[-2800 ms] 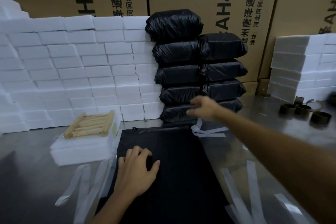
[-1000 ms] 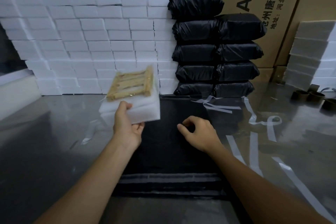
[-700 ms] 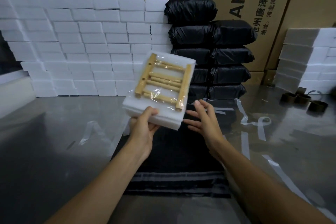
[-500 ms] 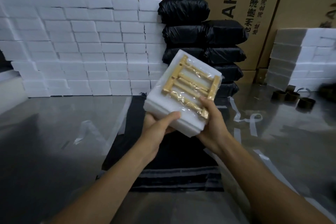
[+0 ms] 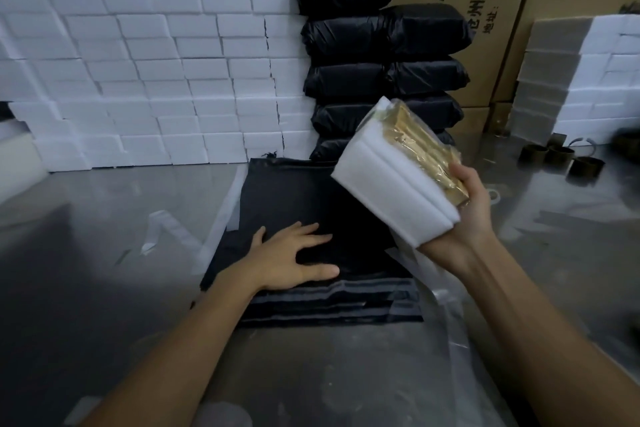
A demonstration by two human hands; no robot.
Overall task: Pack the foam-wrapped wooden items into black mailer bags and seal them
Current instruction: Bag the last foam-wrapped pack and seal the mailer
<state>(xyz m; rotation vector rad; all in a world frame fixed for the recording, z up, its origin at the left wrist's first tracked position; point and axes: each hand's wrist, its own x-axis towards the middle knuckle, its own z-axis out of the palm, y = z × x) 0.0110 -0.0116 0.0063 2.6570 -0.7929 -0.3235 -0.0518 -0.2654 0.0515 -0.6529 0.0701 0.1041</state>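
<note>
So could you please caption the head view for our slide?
Right hand holds foam-wrapped wooden item; left hand flattens black mailer bag.

Large cardboard boxes [image 5: 568, 10] printed with dark lettering are stacked along the back. Three short dark rings [image 5: 561, 158] are set on the metal table [image 5: 86, 253], where clear strips [image 5: 162, 229] are scattered.
</note>
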